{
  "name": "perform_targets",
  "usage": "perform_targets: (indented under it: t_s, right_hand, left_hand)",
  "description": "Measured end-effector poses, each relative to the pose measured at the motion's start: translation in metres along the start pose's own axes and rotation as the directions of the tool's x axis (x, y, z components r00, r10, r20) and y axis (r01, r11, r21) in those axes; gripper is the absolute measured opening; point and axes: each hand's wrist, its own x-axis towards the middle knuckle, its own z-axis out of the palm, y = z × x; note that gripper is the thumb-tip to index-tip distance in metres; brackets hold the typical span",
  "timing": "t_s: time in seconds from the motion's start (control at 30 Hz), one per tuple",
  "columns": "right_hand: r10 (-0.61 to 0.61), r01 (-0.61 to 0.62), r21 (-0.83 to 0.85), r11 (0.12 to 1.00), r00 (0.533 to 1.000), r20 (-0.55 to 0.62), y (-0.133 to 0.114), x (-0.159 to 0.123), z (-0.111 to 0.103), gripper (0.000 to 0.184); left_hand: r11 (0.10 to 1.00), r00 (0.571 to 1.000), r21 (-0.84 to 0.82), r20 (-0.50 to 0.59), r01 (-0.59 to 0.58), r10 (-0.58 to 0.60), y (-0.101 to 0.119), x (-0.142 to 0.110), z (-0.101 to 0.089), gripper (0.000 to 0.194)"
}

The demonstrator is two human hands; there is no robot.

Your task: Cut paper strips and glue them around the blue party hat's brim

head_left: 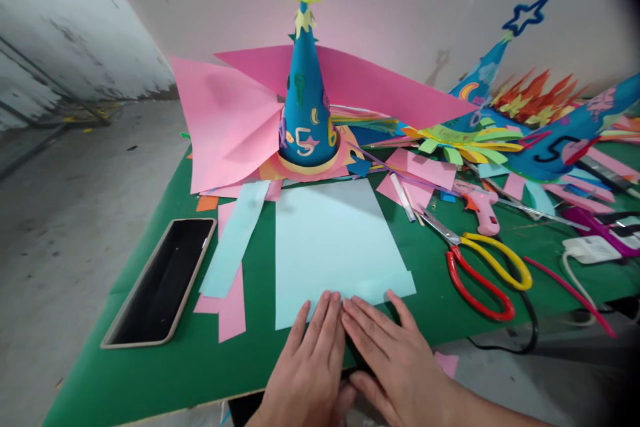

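A light blue sheet of paper (335,233) lies on the green tabletop in front of me. A narrow strip along its near edge is folded over, slightly askew at the right corner. My left hand (313,353) rests flat on this near edge with fingers stretched forward. Beside it, my right hand (395,353) presses on the fold, its fingers extended and angled left. The fingertips of both hands almost meet, and the paper under them is hidden. Behind the sheet stands a blue cone party hat (305,100) with a number 5 and a yellow-green pipe cleaner on top.
A phone (163,283) lies at left beside light blue and pink paper strips (233,307). At right are scissors (457,240) with red and yellow handles, a pink glue gun (483,203), cables and more decorated hats (555,143). Large pink sheets (230,120) stand behind.
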Motion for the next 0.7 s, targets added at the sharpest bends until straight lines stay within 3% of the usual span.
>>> perform_targets:
  t_s: [0.33,0.57,0.7]
  right_hand:
    - [0.085,-0.075,-0.118,0.99,0.993,0.079,0.034,-0.041,-0.004,0.056]
    - [0.104,-0.095,-0.103,0.99,0.991,0.084,0.042,-0.051,-0.005,0.067]
    - [0.188,-0.179,-0.107,0.978,0.979,0.082,0.046,-0.058,-0.003,0.07]
  left_hand:
    - [1.0,0.998,0.001,-0.05,0.028,-0.028,0.0,-0.001,0.002,0.065]
    - [0.999,0.999,0.027,-0.039,0.018,-0.017,0.0,-0.001,0.0,0.063]
    - [0.999,0.999,0.019,-0.021,0.042,-0.041,0.002,-0.001,0.0,0.063]
